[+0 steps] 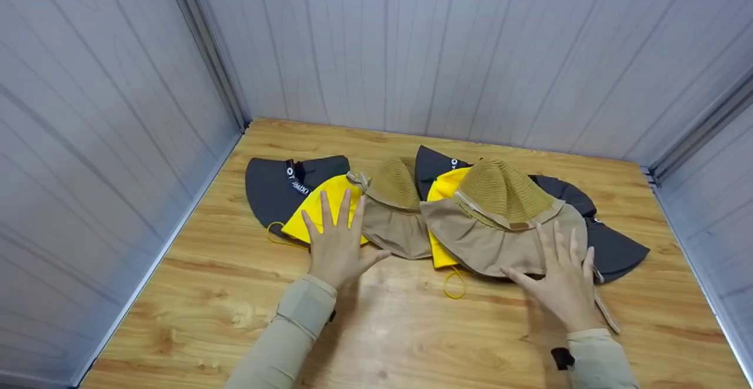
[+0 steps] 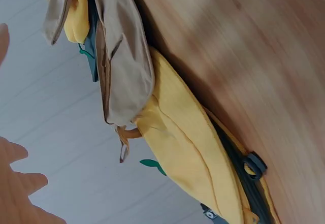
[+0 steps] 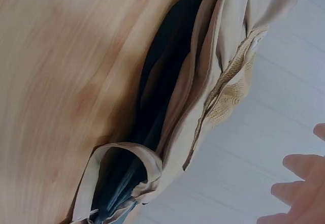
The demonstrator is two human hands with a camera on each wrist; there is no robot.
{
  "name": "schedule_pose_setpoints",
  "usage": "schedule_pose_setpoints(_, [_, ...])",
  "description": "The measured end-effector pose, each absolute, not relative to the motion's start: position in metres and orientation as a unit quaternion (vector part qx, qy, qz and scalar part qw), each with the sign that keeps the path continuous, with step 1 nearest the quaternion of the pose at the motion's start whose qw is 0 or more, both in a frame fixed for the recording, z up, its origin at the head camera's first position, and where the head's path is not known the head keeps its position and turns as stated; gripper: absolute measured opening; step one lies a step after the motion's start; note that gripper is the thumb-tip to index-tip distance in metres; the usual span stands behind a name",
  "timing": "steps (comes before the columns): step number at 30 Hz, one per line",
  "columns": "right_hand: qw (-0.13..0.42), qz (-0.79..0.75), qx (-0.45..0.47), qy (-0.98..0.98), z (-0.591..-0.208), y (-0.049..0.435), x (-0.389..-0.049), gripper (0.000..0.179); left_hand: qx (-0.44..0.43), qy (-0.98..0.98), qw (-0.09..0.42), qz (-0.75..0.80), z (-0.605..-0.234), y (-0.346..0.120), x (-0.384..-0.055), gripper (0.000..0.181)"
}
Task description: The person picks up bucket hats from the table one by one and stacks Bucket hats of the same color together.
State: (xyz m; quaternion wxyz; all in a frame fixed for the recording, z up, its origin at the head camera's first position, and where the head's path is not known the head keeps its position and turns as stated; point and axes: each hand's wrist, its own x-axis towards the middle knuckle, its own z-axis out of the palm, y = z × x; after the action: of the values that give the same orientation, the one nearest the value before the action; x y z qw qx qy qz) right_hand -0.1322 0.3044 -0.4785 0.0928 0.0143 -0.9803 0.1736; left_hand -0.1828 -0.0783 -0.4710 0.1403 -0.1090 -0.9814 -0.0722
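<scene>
In the head view, my left hand (image 1: 338,249) spreads its fingers in front of a yellow hat (image 1: 320,203) and a tan sun hat (image 1: 397,230). My right hand (image 1: 565,280), fingers also spread, is at the front of another tan sun hat (image 1: 482,242) with a woven crown. Neither hand grips anything. A dark grey hat (image 1: 267,192) lies behind the left yellow one. Under the right tan hat show a second yellow hat (image 1: 441,253) and dark grey hats (image 1: 615,250). In the wrist views, the left fingertips (image 2: 33,182) and right fingertips (image 3: 287,191) appear apart from the fabric.
The hats lie overlapping on a wood-grain tabletop (image 1: 388,330). A yellow cord loop (image 1: 455,285) and a tan strap (image 1: 607,313) trail toward the front. Pale panels enclose the table at the back (image 1: 365,47), left (image 1: 106,142) and right (image 1: 706,200).
</scene>
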Motion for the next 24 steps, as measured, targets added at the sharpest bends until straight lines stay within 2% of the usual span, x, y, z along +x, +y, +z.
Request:
schedule_pose_setpoints(6, [0.078, 0.193, -0.002, -0.978, -0.488, 0.306, -0.132, 0.106, -0.111, -0.978, 0.137, -0.107, -0.470, -0.063, -0.188, 0.100])
schedule_pose_setpoints(10, [0.070, 0.235, -0.018, -0.969, -0.494, 0.307, -0.131, 0.105, -0.105, -0.972, 0.117, -0.176, -0.474, -0.048, -0.192, 0.091])
schedule_pose_setpoints(12, [0.063, 0.259, -0.029, -0.963, -0.496, 0.306, -0.132, 0.105, -0.098, -0.962, 0.084, -0.241, -0.477, -0.040, -0.194, 0.087])
schedule_pose_setpoints(18, [0.030, 0.342, -0.056, -0.938, -0.503, 0.301, -0.139, 0.103, -0.046, -0.867, -0.080, -0.489, -0.491, -0.013, -0.197, 0.081])
schedule_pose_setpoints(21, [0.026, 0.375, -0.064, -0.924, -0.509, 0.297, -0.142, 0.100, -0.028, -0.815, -0.120, -0.566, -0.500, 0.001, -0.198, 0.076])
schedule_pose_setpoints(24, [0.029, 0.400, -0.077, -0.913, -0.516, 0.291, -0.141, 0.098, -0.001, -0.757, -0.136, -0.639, -0.506, 0.013, -0.200, 0.072])
